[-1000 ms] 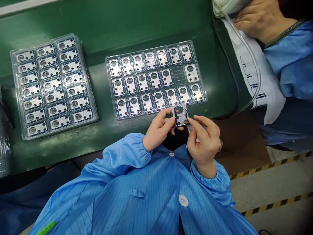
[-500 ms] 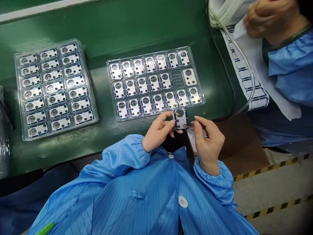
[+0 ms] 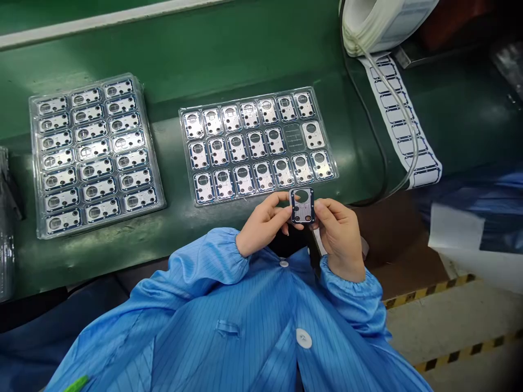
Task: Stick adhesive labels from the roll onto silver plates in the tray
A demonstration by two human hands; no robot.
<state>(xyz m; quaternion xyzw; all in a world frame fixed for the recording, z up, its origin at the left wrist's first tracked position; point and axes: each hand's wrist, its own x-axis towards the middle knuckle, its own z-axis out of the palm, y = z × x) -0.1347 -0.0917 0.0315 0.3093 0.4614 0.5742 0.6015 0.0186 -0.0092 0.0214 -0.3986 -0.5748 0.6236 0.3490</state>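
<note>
My left hand [image 3: 261, 222] and my right hand [image 3: 340, 234] both pinch one small rectangular metal plate [image 3: 303, 206] with a dark blue rim and a round hole, held just off the near edge of the green bench. Right beyond it lies a clear plastic tray [image 3: 186, 163] of like plates in three rows; one pocket [image 3: 295, 137] in its middle row is empty. My blue sleeves and coat fill the bottom of the view.
A second clear tray [image 3: 35, 169] full of plates lies at the left. A white roll [image 3: 384, 22] with a strip of labels [image 3: 402, 125] and a clear tube sits at the upper right. A brown box [image 3: 402, 256] and striped floor tape are at the right.
My right hand has closed back onto the plate's right edge. The other person's hands and sleeve at the upper right have left the view. The camera has tilted, shifting the trays lower.
</note>
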